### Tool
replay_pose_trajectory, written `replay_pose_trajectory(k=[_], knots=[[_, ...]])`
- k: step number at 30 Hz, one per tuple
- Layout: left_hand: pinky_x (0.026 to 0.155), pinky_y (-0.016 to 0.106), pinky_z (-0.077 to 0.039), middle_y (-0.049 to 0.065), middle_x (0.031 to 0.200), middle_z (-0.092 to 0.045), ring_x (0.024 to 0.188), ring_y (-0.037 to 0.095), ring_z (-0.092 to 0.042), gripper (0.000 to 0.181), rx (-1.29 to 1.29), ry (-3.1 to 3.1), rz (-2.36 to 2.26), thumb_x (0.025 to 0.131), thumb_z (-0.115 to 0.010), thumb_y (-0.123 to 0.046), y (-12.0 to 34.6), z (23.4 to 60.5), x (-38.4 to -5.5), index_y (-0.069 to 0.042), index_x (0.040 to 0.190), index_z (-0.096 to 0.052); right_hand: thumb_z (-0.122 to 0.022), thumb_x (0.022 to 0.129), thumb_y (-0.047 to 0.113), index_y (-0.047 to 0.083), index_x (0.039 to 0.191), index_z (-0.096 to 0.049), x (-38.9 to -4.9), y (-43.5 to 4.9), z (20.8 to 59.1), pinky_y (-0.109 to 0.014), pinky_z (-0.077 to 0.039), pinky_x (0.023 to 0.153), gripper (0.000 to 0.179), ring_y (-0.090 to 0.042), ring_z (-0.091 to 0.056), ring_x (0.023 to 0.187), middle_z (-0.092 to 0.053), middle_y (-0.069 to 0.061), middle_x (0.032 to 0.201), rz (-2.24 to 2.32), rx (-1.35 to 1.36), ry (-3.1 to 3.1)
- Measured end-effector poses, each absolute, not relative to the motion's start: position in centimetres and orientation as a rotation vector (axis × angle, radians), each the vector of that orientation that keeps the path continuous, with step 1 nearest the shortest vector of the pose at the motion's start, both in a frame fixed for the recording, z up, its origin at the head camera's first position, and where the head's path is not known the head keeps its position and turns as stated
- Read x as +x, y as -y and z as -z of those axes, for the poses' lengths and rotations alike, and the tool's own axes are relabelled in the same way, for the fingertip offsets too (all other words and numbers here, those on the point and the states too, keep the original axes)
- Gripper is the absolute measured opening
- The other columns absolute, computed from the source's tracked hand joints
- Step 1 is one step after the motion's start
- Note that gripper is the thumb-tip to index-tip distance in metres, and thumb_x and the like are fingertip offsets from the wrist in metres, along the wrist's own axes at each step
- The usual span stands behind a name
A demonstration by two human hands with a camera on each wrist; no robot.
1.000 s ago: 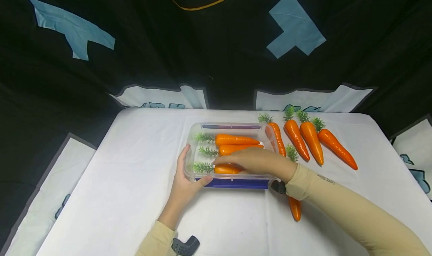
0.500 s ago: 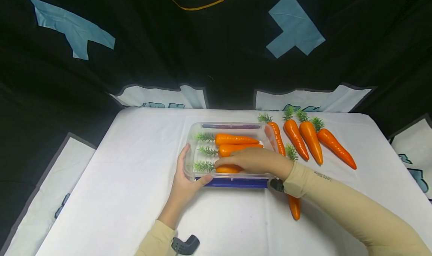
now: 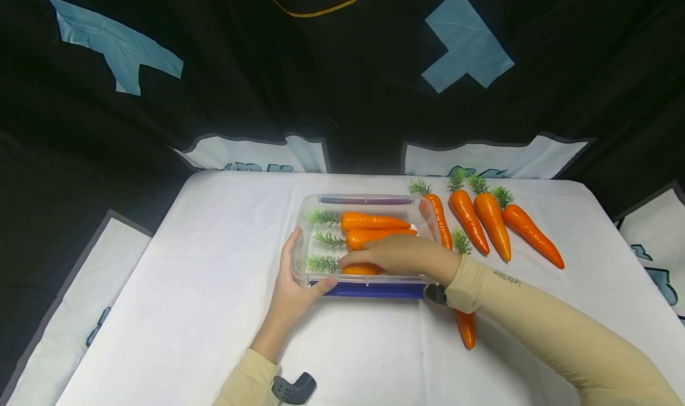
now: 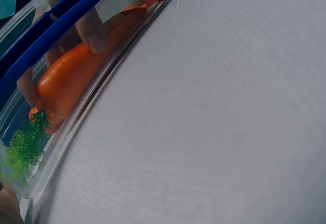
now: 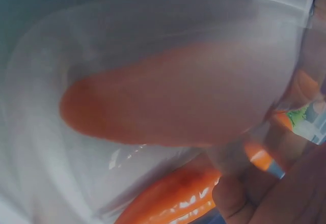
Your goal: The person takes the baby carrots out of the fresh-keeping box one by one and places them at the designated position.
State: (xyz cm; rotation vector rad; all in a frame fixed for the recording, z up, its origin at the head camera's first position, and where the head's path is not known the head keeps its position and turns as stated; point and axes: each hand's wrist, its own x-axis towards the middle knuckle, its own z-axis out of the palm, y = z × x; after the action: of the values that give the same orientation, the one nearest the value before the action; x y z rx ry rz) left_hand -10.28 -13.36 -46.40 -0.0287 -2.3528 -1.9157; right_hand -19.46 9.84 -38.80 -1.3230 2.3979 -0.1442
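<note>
A clear plastic box [image 3: 297, 251] with blue clip flaps holds three toy carrots lying crosswise, green tops to the left. Around its front left corner my left hand [image 3: 289, 296] grips, thumb at the front rim and fingers along the left wall. My right hand [image 3: 401, 254] reaches in from the right and holds the front carrot [image 3: 361, 269], which it partly covers. Through the wall in the left wrist view, fingers sit on both sides of that carrot [image 4: 71, 79]. Behind it lie the middle carrot [image 3: 377, 236] and the back carrot [image 3: 374, 221].
Right of the box lie several more carrots [image 3: 492, 224] on the white tablecloth [image 3: 214, 245]. One carrot [image 3: 440, 222] is close beside the box's right wall. Another carrot [image 3: 466, 330] passes under my right forearm. A dark curtain [image 3: 342, 85] hangs behind the table.
My right wrist and forearm have shifted very slightly left. Both hands keep their places on the box and the front carrot; the carrots inside look the same.
</note>
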Motion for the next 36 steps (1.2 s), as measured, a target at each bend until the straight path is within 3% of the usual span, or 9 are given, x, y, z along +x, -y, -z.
replay_pose_trajectory(k=[5,9,20,27,31,36], knots=[[0.122,0.063,-0.015,-0.009,0.165,-0.016,0.153,0.026,-0.016,0.111,-0.019,2.356,1.909,0.073,-0.089,-0.028,13.3,46.4,-10.2,-0.042,0.156,-0.017,-0.041,0.106,0.042,0.063,0.135,-0.042,-19.3,-9.7,38.8,-0.033,-0.054,0.092,0.035,-0.006,-0.063,0.088,-0.063,0.014,0.092,0.089,-1.281,-2.42],[0.122,0.064,-0.014,-0.01,0.165,-0.016,0.154,0.025,-0.015,0.111,-0.02,2.355,1.91,0.073,-0.089,-0.029,13.3,46.4,-10.2,-0.041,0.156,-0.017,-0.043,0.105,0.043,0.061,0.136,-0.043,-19.2,-9.7,38.8,-0.033,-0.053,0.094,0.035,-0.006,-0.063,0.09,-0.064,0.014,0.091,0.089,-1.245,-2.414],[0.122,0.064,-0.014,-0.009,0.165,-0.017,0.154,0.026,-0.015,0.111,-0.026,2.367,1.875,0.073,-0.089,-0.031,13.2,46.4,-10.2,-0.04,0.157,-0.017,-0.044,0.104,0.046,0.057,0.134,-0.045,-19.3,-9.8,39.0,-0.037,-0.052,0.1,0.032,-0.006,-0.062,0.098,-0.064,0.017,0.109,0.118,-1.23,-2.447],[0.121,0.065,-0.015,-0.01,0.166,-0.016,0.154,0.026,-0.015,0.111,-0.017,2.372,1.874,0.073,-0.089,-0.031,13.3,46.4,-10.2,-0.043,0.156,-0.017,-0.047,0.106,0.031,0.049,0.138,-0.046,-19.4,-9.9,39.3,-0.03,-0.054,0.096,0.038,-0.008,-0.065,0.095,-0.066,0.016,0.119,0.1,-1.392,-2.501],[0.121,0.065,-0.015,-0.01,0.165,-0.016,0.154,0.026,-0.015,0.11,-0.009,2.379,1.871,0.073,-0.089,-0.03,13.3,46.3,-10.3,-0.045,0.155,-0.016,-0.06,0.1,0.023,0.048,0.142,-0.043,-19.6,-10.2,39.1,-0.035,-0.053,0.1,0.052,-0.009,-0.064,0.102,-0.064,0.018,0.127,0.213,-1.399,-2.516],[0.121,0.066,-0.015,-0.011,0.165,-0.016,0.154,0.026,-0.015,0.11,-0.013,2.383,1.858,0.074,-0.088,-0.03,13.3,46.4,-10.3,-0.043,0.156,-0.016,-0.079,0.085,0.035,0.042,0.145,-0.042,-19.9,-10.6,38.3,-0.036,-0.053,0.1,0.07,-0.012,-0.061,0.104,-0.06,0.015,0.13,0.364,-1.458,-2.531]])
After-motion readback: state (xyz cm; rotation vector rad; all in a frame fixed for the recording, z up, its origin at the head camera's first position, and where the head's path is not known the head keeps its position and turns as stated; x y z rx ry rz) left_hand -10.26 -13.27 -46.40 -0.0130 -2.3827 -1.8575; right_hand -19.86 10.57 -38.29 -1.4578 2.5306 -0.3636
